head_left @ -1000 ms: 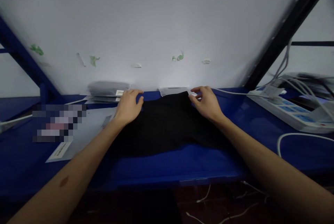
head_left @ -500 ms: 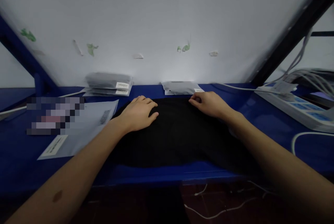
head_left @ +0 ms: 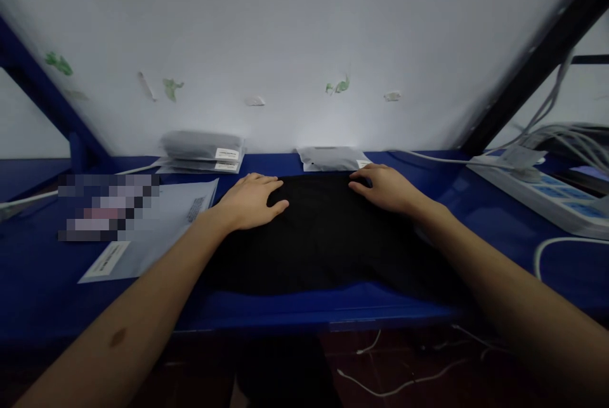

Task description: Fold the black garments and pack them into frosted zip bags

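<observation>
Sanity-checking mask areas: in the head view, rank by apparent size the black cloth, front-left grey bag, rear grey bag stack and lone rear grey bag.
1. Black cloth, partly covered
2. Front-left grey bag, partly covered
3. Rear grey bag stack
4. Lone rear grey bag

Nearness leaves true bag sizes unsure.

Black cloth (head_left: 314,236) flatter, far edge straighter than before

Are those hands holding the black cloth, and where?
The left hand lies open on the black cloth, gripping nothing. The right hand is at the cloth's far edge; I can't tell if it's pinching.
</observation>
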Available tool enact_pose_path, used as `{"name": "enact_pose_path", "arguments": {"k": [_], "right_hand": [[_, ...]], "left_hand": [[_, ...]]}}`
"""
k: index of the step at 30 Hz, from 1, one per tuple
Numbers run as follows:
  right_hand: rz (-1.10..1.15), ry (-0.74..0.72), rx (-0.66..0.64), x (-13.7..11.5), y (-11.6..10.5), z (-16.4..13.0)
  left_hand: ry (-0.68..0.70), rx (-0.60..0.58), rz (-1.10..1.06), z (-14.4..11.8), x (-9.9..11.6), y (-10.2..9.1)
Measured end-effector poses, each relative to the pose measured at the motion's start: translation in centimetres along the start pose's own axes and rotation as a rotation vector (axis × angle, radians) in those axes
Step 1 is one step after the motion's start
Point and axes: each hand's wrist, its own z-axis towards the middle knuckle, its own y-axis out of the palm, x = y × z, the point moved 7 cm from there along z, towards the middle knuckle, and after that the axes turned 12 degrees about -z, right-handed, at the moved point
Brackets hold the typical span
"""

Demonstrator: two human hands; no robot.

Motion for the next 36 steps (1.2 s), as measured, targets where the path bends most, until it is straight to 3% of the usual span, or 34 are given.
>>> {"name": "enact_pose_path", "arguments": {"k": [10, 18, 23, 28, 32, 36], "right_hand": [[-0.012, 0.03, -0.028, 0.6, 0.4, -0.1], [0.009, 0.01, 0.04, 0.5, -0.3, 0.1], [0.012, 0.126, 0.116, 1.7, -0.8, 0.1], [-0.019, 0.269, 0.119, 3.3, -0.3, 0.0], [-0.044, 0.272, 0.062, 3.5, 0.5, 0.3], [-0.03, 0.275, 0.059, 3.6, 0.8, 0.6]], "left_hand": [[-0.023, -0.028, -0.002, 0.2, 0.1, 0.0], [-0.023, -0.032, -0.049, -0.2, 0.7, -0.2], [-0.011, -0.032, -0.094, -0.5, 1.3, -1.0], [-0.072, 0.095, -0.117, 0.9, -0.5, -2.6], [-0.1, 0.114, -0.084, 2.7, -2.3, -2.7], [-0.054, 0.15, -0.048, 3.6, -2.6, -2.5]]}}
